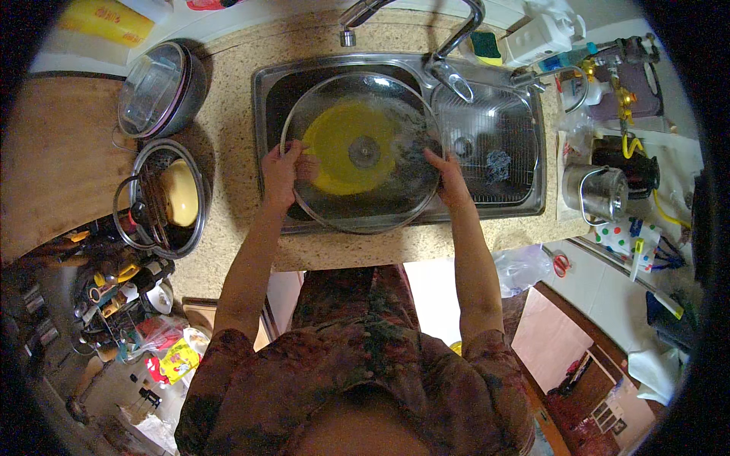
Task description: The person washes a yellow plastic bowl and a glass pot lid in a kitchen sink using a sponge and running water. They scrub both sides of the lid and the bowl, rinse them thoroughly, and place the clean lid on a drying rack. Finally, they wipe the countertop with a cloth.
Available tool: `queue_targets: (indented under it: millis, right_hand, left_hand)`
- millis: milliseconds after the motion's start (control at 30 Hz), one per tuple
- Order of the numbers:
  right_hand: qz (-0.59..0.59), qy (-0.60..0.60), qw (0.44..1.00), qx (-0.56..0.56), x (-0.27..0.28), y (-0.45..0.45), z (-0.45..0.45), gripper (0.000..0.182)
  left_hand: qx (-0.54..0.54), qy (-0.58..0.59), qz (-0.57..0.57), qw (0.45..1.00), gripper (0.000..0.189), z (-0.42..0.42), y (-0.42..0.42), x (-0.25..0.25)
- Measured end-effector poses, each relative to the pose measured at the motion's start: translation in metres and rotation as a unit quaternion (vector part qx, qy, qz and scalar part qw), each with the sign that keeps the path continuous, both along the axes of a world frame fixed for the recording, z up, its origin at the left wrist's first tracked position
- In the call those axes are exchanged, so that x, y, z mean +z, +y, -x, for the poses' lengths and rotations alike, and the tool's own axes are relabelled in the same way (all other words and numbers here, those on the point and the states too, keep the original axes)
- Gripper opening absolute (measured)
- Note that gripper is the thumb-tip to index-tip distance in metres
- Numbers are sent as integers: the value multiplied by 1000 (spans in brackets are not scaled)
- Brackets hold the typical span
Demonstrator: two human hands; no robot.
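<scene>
A large round glass lid [365,214] with a metal rim is held over the left basin of the steel sink [399,58]. A grey disc with a small screw-like centre sits in its middle. Through the wet-looking glass shows a round yellow thing [325,171], which I cannot name surely. My left hand [280,175] grips the lid's left edge, some fingers seen blurred through the glass. On the opposite edge is my right hand [454,179], its thumb on top of the glass. The right basin holds a wire rack [513,122] and a metal scouring pad [498,165].
A chrome faucet [445,52] arches over the sink's back. Pots [197,85] and a steel colander [201,228] stand on the left counter. Behind the right basin are a sponge [486,48] and a white jug [539,40]. A steel pot [596,191] sits at the right.
</scene>
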State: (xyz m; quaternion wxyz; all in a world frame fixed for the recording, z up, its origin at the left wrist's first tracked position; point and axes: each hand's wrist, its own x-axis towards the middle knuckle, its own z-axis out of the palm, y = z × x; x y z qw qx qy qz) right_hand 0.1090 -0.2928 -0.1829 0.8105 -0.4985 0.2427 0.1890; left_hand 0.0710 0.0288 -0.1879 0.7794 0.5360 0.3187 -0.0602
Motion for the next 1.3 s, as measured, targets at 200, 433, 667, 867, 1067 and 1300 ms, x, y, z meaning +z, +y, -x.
queue_targets:
  millis: [200,433,667,867,1067,1300]
  right_hand:
    - [27,18,998,-46,-14,25,9,34]
    - [-108,61,979,-163,-23,101,33,25]
    - [-59,-7,995,-77,-20,86,-21,29]
    - [-114,3,976,-185,-48,134,19,34]
    - [-45,15,996,-69,-5,90,-31,38]
    - [-135,30,978,-157,-32,123,12,37]
  left_hand:
    - [11,-48,-1,999,25,-3,-1,35]
    - [139,-83,15,987,47,69,-85,6]
    - [-72,-172,-61,981,50,47,-10,24]
    - [144,-134,75,978,52,45,-79,30]
    - [-91,-90,49,991,62,36,-1,43]
    - [125,-122,-41,984,58,50,-74,31]
